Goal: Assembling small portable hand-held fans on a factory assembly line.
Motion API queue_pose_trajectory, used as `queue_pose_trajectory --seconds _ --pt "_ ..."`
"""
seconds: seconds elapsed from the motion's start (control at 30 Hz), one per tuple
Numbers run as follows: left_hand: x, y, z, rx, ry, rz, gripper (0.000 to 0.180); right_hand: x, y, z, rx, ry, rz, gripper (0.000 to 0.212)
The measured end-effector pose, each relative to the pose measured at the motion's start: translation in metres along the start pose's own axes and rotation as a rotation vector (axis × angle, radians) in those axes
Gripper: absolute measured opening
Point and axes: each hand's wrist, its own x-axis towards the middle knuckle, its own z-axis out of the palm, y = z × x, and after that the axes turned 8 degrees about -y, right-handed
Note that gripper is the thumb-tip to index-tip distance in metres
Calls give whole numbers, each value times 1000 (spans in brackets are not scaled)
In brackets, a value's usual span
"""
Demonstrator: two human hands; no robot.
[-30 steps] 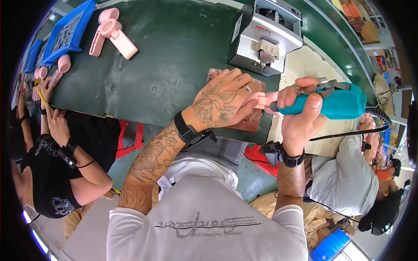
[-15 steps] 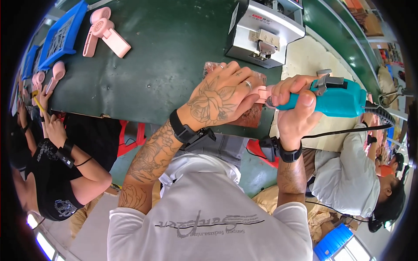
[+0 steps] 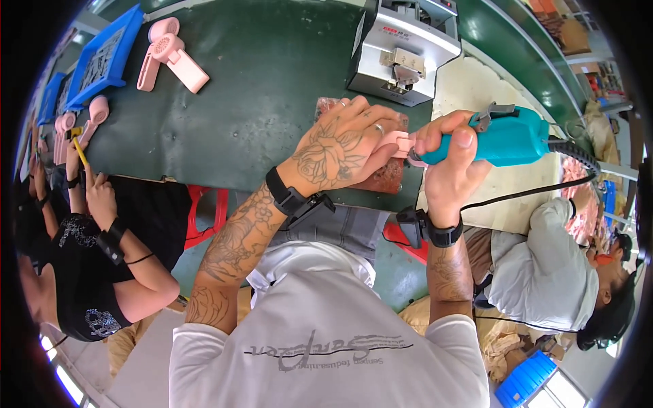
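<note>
My left hand (image 3: 343, 146) presses down over a pink plastic piece (image 3: 404, 143), its fingers curled round it. Most of that piece is hidden under the hand; one end sticks out to the right. Beneath lies a reddish-brown pad (image 3: 379, 181). In my right hand (image 3: 454, 163) is a teal corded power screwdriver (image 3: 517, 139), gripped near its front, with a grey lever on its side. Its front end meets the exposed end of the pink piece, but the tip itself cannot be seen.
A silver-and-black machine (image 3: 408, 51) stands beyond my hands. Pink handheld fans (image 3: 178, 61) and a blue tray (image 3: 102, 58) of small parts lie at far left. A black cord (image 3: 527, 190) trails right. Co-workers sit on both sides, the left one holding a yellow-handled tool (image 3: 80, 151).
The screwdriver and my right hand have shifted slightly left, and its rear end has swung up a little in the picture. My left hand stays on the pink piece.
</note>
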Motion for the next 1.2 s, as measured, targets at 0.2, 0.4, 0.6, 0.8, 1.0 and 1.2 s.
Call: queue_pose_trajectory --seconds 0.2,0.4,0.6,0.8,1.0,1.2 --pt "-33 14 1 41 78 180 26 -38 -30 -5 290 95 31 53" --pt "-85 -17 -36 -36 368 -243 28 -93 -46 -43 189 62 -205 69" --pt "-54 -34 -69 324 534 -397 37 -99 -39 -56 66 120 -169 68" --pt "90 56 52 -226 211 87 51 -87 -47 -46 79 118 -107 69" --pt "195 70 139 -108 -70 -174 62 -92 -54 -41 72 107 -53 71" --pt "200 60 165 -298 -128 -333 52 -99 -48 -46 22 177 -13 74"
